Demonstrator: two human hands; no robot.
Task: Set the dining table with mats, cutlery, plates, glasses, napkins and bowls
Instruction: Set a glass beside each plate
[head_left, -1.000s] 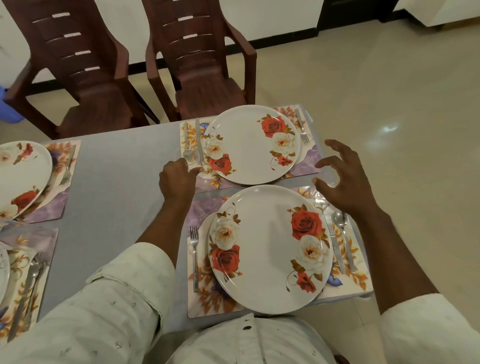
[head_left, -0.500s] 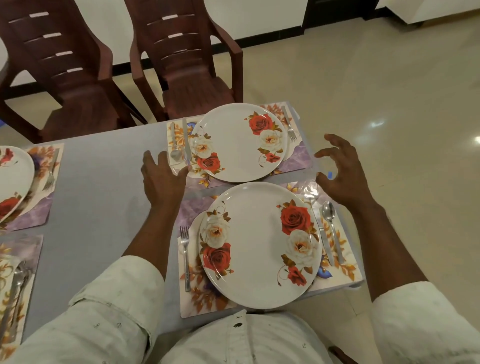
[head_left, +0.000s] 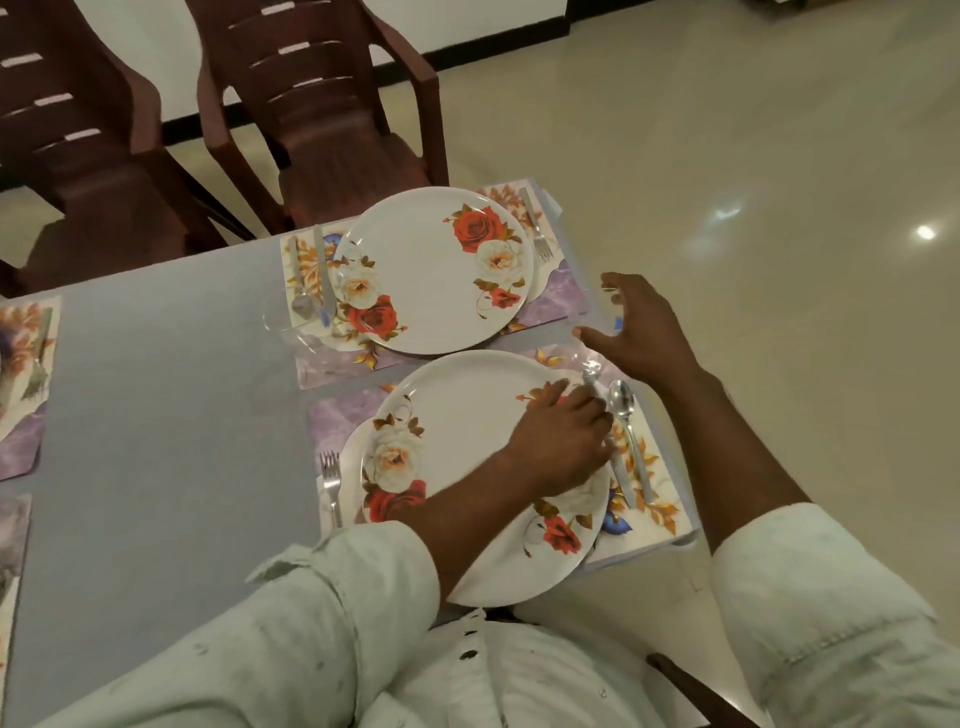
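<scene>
Done: I see two mats laid here, near rose plate (head_left: 457, 447) and far rose plate (head_left: 434, 270) on them, fork (head_left: 330, 483), spoon (head_left: 623, 415) and knife (head_left: 615, 462) alongside.
Left hand (head_left: 558, 441): over the near plate, fingers curled at the knife; grip I cannot tell.
Right hand (head_left: 639, 327): fingers spread, holding nothing.
Left: a clear glass (head_left: 283, 319) seems placed by the far mat; napkins and bowls not in sight.

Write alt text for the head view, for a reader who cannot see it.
A person's left hand reaches across the near plate toward the knife and spoon on its mat, while the right hand hovers open above the table's right edge. A second floral plate with cutlery lies beyond, facing two brown chairs.
</scene>
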